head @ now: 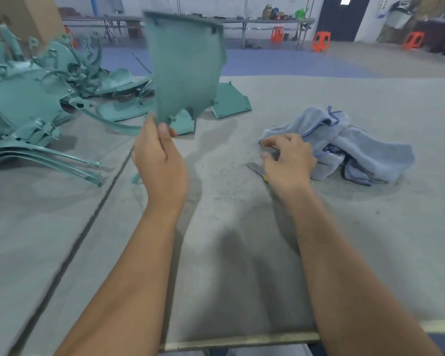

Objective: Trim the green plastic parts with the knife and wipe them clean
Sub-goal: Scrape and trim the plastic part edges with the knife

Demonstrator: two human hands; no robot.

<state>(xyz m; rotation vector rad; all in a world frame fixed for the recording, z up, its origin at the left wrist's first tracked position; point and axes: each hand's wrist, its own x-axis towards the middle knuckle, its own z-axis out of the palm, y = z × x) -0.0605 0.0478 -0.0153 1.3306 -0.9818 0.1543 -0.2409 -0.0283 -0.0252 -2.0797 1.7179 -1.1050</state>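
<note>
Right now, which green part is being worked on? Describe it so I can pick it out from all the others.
Start from the heap of green parts at the table's far left, then look right to the left hand raised over the table. It pinches the bottom edge of a flat green panel, held upright. It is the only part off the table; a similar panel lies flat behind it.

Orange stools [320, 41] by dark door [342, 18]
</note>
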